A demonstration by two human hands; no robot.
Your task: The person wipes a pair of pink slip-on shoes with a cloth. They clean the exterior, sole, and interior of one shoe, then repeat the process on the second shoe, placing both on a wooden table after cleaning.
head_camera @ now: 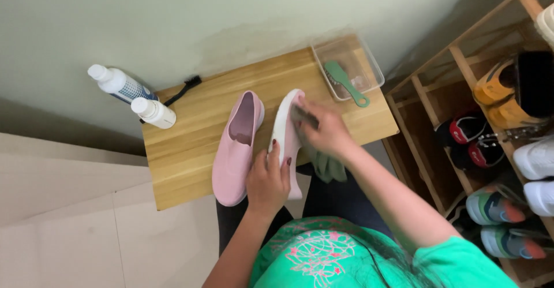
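left hand (268,179) fingers curled, clamping tilted pink slip-on shoe (287,127) at white sole | right hand (326,131) closed on grey-green cloth (323,162), pressed to shoe side | second pink shoe (238,148) at 9 o'clock, flat on wooden table (184,149) | green brush (344,82) in clear tray at 1 o'clock

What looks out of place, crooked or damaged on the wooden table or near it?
Little stands out. One pink shoe lies flat on the wooden table, while the other shoe is tipped on its side, held by the left hand as the right hand presses a green cloth against it. The wall behind shows a darker stained patch.
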